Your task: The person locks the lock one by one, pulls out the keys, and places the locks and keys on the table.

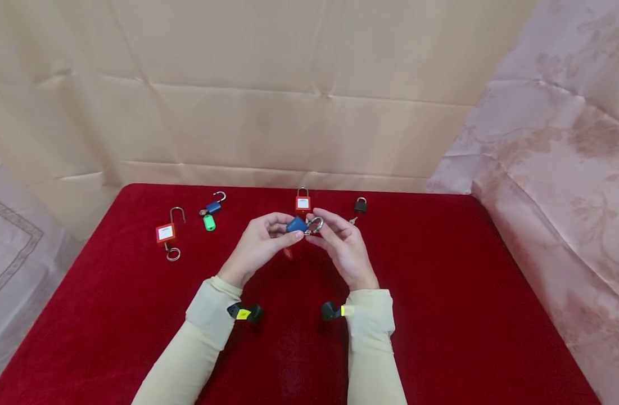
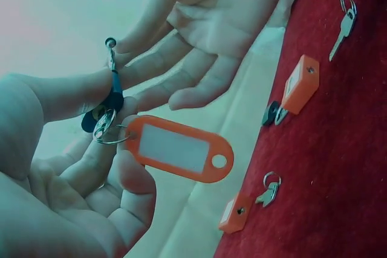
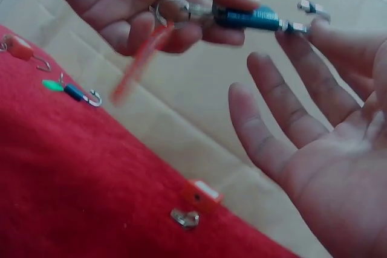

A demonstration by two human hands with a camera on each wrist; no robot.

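Five padlocks show in all: four lie on the red table [image 1: 441, 315] and one is held above it. Toward the far left corner lies a red padlock with a long shackle [image 1: 166, 230], shackle swung open, a key ring at its near end. Just right of it along the far edge lies a small blue padlock with a green tag [image 1: 211, 211], also open. At the middle of the far edge sits a closed red padlock [image 1: 302, 201], and to its right a dark padlock [image 1: 360, 205] with a loose key [image 1: 353, 220] just beside it.

The fifth, a blue padlock [image 1: 297, 225], is in the air over the middle of the table, nearer the far edge, between both hands. Its body is blue and small with a silver shackle, and a key sits in its base on a ring that carries one orange tag [image 2: 181, 149] with a white label window. The left hand [image 1: 258, 244] pinches the padlock's key end between thumb and fingers. The right hand [image 1: 342, 244] has its palm open and its fingers nearly straight, with fingertips touching the shackle end.
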